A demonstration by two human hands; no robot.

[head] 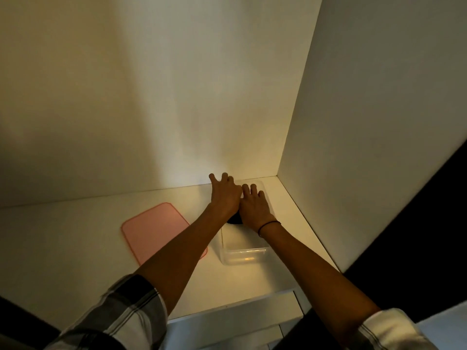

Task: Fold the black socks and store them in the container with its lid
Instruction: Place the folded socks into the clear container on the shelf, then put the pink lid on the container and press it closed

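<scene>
A clear plastic container [242,256] stands on the white table, lengthwise toward the back wall. Both hands rest over its far half, side by side and palms down. My left hand [225,195] has its fingers spread flat, and my right hand [255,205] lies flat beside it. Under the hands a small patch of the black socks [234,220] shows inside the container; the rest is hidden. The pink lid [154,228] lies flat on the table to the left of the container, partly crossed by my left forearm.
The white table [75,261] sits in a corner, with a wall behind and a white panel [366,122] on the right. The table's front edge runs just below my forearms. A dark gap lies at the far right.
</scene>
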